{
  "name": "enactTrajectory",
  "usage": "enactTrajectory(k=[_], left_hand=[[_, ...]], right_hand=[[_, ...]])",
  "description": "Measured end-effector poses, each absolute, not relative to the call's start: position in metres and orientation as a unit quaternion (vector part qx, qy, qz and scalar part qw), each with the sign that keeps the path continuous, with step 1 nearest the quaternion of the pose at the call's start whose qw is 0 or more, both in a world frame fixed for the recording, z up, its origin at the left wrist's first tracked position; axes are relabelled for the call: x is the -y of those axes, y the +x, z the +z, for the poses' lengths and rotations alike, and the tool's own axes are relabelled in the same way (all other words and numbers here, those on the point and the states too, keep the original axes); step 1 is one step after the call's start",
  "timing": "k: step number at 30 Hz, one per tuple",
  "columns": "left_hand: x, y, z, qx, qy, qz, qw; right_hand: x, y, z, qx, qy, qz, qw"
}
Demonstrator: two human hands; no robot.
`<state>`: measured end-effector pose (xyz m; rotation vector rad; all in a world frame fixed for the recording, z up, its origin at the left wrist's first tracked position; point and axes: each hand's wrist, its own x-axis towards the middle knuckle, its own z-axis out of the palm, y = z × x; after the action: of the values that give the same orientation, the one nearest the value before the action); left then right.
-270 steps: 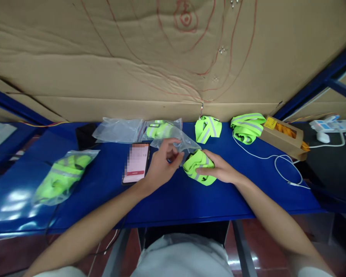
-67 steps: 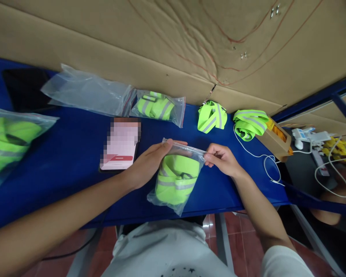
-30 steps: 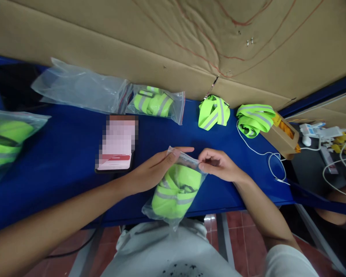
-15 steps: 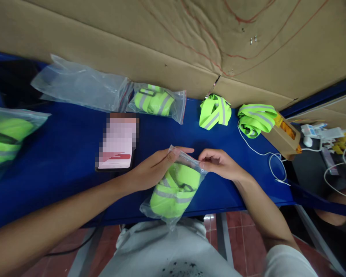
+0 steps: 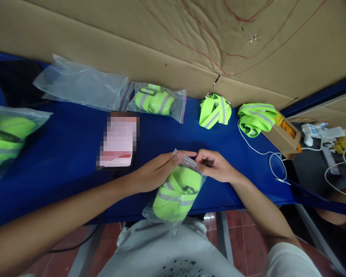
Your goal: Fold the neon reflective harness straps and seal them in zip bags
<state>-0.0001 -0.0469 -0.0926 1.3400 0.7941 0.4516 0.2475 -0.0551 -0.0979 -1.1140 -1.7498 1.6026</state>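
Note:
A clear zip bag [image 5: 175, 192] with a folded neon-green reflective strap inside hangs over the front edge of the blue table [image 5: 69, 154]. My left hand [image 5: 155, 173] grips the bag's top left edge, fingers along the seal. My right hand [image 5: 216, 167] pinches the same top edge just to the right; the fingertips of both hands nearly meet.
A phone [image 5: 118, 140] lies left of my hands. Behind are an empty bag [image 5: 80, 86], a filled bag [image 5: 157, 102], two loose green straps [image 5: 215, 111] [image 5: 255, 119], a cardboard box [image 5: 285, 134] and a white cable [image 5: 271, 157]. Another filled bag [image 5: 8, 138] lies far left.
Since 9 s ago the strap has gone into the bag. Over the last second my right hand slid left along the bag's top edge toward my left hand.

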Motion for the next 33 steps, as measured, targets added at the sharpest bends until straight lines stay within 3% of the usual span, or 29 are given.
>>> enactTrajectory(k=[8, 17, 24, 33], left_hand=[[0.049, -0.001, -0.092, -0.335, 0.636, 0.208, 0.663], [0.044, -0.001, -0.09, -0.427, 0.627, 0.261, 0.597], [0.049, 0.001, -0.094, -0.411, 0.682, 0.255, 0.549], [0.046, -0.005, -0.086, -0.377, 0.736, 0.229, 0.514]], right_hand=[[0.058, 0.244, -0.098, 0.647, -0.42, 0.577, 0.269], [0.057, 0.245, -0.089, 0.679, -0.433, 0.545, 0.232], [0.067, 0.229, -0.092, 0.762, -0.418, 0.41, 0.277], [0.068, 0.231, -0.097, 0.771, -0.439, 0.367, 0.279]])
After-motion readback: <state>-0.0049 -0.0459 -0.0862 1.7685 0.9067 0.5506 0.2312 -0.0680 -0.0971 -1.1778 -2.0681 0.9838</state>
